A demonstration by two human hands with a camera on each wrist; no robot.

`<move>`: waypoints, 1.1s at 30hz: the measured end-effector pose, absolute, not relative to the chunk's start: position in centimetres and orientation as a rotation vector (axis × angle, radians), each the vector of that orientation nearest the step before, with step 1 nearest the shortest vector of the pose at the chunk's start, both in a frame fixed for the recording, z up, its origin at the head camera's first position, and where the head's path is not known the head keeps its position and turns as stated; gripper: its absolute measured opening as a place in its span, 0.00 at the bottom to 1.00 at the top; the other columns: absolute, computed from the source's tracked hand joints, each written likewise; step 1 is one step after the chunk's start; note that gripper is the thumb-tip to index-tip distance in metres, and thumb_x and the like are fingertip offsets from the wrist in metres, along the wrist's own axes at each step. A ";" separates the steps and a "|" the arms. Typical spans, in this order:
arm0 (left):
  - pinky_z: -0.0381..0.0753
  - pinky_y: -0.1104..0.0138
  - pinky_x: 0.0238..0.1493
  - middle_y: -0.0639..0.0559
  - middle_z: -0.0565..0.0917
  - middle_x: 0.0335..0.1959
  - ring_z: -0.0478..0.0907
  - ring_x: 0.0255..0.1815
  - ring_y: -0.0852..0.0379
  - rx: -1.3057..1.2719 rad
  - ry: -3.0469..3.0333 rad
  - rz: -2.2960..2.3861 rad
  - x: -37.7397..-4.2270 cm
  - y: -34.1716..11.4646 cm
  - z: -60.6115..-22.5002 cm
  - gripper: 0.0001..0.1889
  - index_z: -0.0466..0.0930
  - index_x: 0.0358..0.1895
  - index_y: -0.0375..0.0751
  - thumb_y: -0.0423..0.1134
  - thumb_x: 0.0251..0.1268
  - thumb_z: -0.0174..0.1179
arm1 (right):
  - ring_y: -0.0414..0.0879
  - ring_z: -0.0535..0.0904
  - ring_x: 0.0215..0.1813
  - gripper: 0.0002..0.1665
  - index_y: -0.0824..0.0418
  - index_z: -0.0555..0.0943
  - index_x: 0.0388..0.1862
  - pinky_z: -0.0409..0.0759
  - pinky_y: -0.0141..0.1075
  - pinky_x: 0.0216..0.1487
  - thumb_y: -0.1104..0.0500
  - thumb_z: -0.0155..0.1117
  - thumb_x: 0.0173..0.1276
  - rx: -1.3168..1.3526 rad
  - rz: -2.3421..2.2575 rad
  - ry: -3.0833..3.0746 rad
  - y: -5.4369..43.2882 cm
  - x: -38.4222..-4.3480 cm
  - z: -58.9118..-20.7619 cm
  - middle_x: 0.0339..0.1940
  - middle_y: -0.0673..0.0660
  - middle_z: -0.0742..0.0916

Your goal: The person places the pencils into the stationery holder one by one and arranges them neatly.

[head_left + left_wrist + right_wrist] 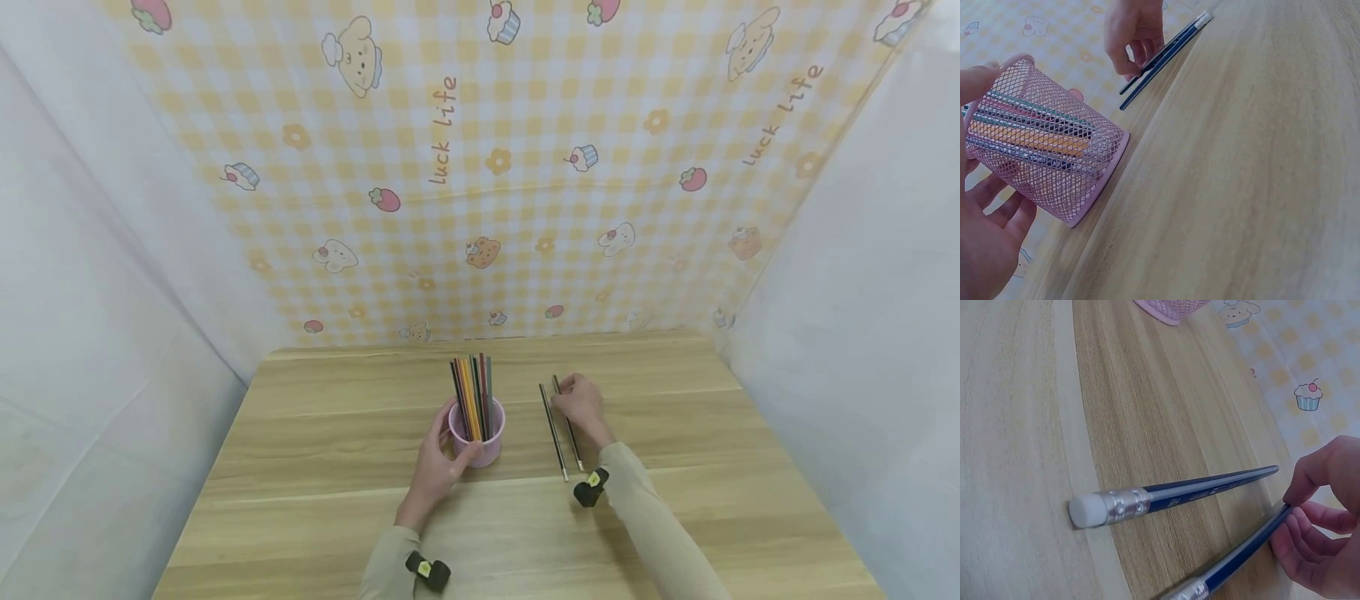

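A pink mesh pencil cup [489, 451] stands upright on the table, holding several pencils [469, 392] in black, yellow, red and green. My left hand [435, 467] grips it, thumb at the near side and fingers round the left side. To the right lie two dark blue pencils with white erasers, roughly parallel, eraser ends toward me. Between thumb and fingers, my right hand [583, 407] pinches the right pencil [1244, 550] near its far end. Beside it, the left pencil [1210, 485] lies untouched on the wood.
The wooden table [315, 467] reaches back to a yellow checked cloth [420, 233] with cartoon prints. White sheets [97, 333] hang on both sides. Each wrist carries a small black camera [429, 572].
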State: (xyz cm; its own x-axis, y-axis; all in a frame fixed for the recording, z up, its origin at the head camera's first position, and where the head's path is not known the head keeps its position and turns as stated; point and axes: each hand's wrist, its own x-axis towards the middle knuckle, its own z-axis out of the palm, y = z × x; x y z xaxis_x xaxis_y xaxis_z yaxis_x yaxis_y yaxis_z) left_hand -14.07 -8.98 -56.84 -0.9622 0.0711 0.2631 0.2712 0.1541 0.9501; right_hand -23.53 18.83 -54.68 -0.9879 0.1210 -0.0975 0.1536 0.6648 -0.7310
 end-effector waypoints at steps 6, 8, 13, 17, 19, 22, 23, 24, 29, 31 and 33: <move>0.72 0.44 0.72 0.37 0.74 0.70 0.73 0.69 0.40 -0.346 -2.259 -1.921 -14.1 -9.0 -56.8 0.44 0.60 0.77 0.41 0.37 0.59 0.73 | 0.51 0.84 0.37 0.20 0.70 0.80 0.51 0.83 0.33 0.31 0.61 0.69 0.62 0.248 -1.311 2.838 18.8 -23.5 -54.3 0.45 0.66 0.87; 0.73 0.44 0.71 0.37 0.75 0.70 0.74 0.69 0.40 -0.349 -2.263 -1.914 -14.2 -9.0 -56.8 0.44 0.60 0.77 0.41 0.37 0.59 0.73 | 0.52 0.84 0.38 0.20 0.69 0.80 0.50 0.84 0.34 0.33 0.61 0.69 0.61 0.243 -1.322 2.853 18.8 -23.5 -54.2 0.44 0.67 0.87; 0.73 0.44 0.71 0.37 0.75 0.70 0.74 0.69 0.39 -0.349 -2.263 -1.916 -14.2 -9.0 -56.8 0.44 0.60 0.77 0.41 0.37 0.59 0.73 | 0.55 0.85 0.41 0.19 0.69 0.80 0.48 0.86 0.38 0.37 0.61 0.70 0.61 0.226 -1.361 2.885 18.7 -23.5 -54.0 0.44 0.67 0.87; 0.72 0.43 0.72 0.37 0.75 0.70 0.73 0.69 0.39 -0.344 -2.268 -1.917 -14.1 -9.0 -56.8 0.44 0.60 0.77 0.42 0.38 0.59 0.73 | 0.56 0.85 0.40 0.19 0.69 0.81 0.48 0.87 0.40 0.37 0.61 0.70 0.61 0.207 -1.414 2.887 18.5 -23.4 -53.6 0.43 0.66 0.88; 0.72 0.43 0.72 0.37 0.75 0.70 0.73 0.69 0.39 -0.341 -2.268 -1.919 -14.1 -9.1 -56.8 0.44 0.60 0.77 0.42 0.38 0.59 0.73 | 0.55 0.85 0.40 0.18 0.69 0.81 0.49 0.87 0.39 0.37 0.61 0.70 0.61 0.190 -1.446 2.883 18.4 -23.3 -53.4 0.43 0.66 0.87; 0.72 0.42 0.72 0.38 0.75 0.70 0.73 0.70 0.39 -0.331 -2.268 -1.925 -14.0 -9.1 -56.8 0.44 0.60 0.77 0.43 0.38 0.59 0.73 | 0.55 0.85 0.40 0.18 0.70 0.81 0.48 0.87 0.39 0.36 0.62 0.70 0.62 0.157 -1.488 2.877 18.1 -23.3 -53.0 0.42 0.67 0.87; 0.71 0.42 0.72 0.38 0.75 0.70 0.73 0.70 0.39 -0.330 -2.265 -1.930 -14.0 -9.1 -56.8 0.44 0.60 0.78 0.43 0.38 0.59 0.73 | 0.55 0.84 0.40 0.17 0.70 0.80 0.48 0.87 0.38 0.36 0.63 0.70 0.62 0.149 -1.504 2.872 18.1 -23.3 -52.8 0.42 0.67 0.87; 0.71 0.42 0.72 0.38 0.75 0.70 0.73 0.70 0.39 -0.329 -2.262 -1.931 -14.0 -9.1 -56.8 0.44 0.60 0.78 0.44 0.38 0.59 0.73 | 0.55 0.85 0.39 0.17 0.70 0.81 0.48 0.87 0.38 0.36 0.63 0.70 0.62 0.142 -1.515 2.873 18.0 -23.2 -52.7 0.41 0.67 0.87; 0.72 0.41 0.71 0.39 0.75 0.69 0.74 0.69 0.40 -0.340 -2.250 -1.928 -14.0 -9.1 -56.7 0.43 0.60 0.77 0.44 0.37 0.60 0.73 | 0.55 0.85 0.39 0.16 0.69 0.81 0.47 0.87 0.38 0.36 0.63 0.69 0.62 0.145 -1.557 2.866 17.5 -23.1 -52.1 0.41 0.66 0.87; 0.72 0.41 0.71 0.39 0.75 0.69 0.74 0.69 0.40 -0.341 -2.247 -1.930 -14.0 -9.0 -56.7 0.43 0.61 0.77 0.45 0.36 0.59 0.73 | 0.54 0.86 0.39 0.16 0.69 0.81 0.47 0.87 0.37 0.36 0.63 0.68 0.61 0.153 -1.572 2.861 17.4 -23.0 -51.9 0.41 0.66 0.87; 0.72 0.41 0.71 0.39 0.75 0.69 0.73 0.69 0.39 -0.340 -2.239 -1.940 -14.0 -9.0 -56.7 0.43 0.61 0.77 0.45 0.36 0.59 0.73 | 0.54 0.86 0.39 0.16 0.68 0.81 0.48 0.87 0.36 0.35 0.64 0.68 0.61 0.151 -1.585 2.854 17.2 -22.9 -51.6 0.41 0.65 0.87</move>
State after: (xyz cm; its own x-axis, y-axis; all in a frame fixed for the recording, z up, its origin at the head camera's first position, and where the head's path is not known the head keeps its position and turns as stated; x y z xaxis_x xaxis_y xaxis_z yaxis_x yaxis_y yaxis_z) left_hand -13.98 -8.98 -56.68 -0.9615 0.0665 0.2666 0.2734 0.1331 0.9527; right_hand -22.94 17.17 -51.59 -0.9878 0.1414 0.0658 0.0190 0.5275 -0.8494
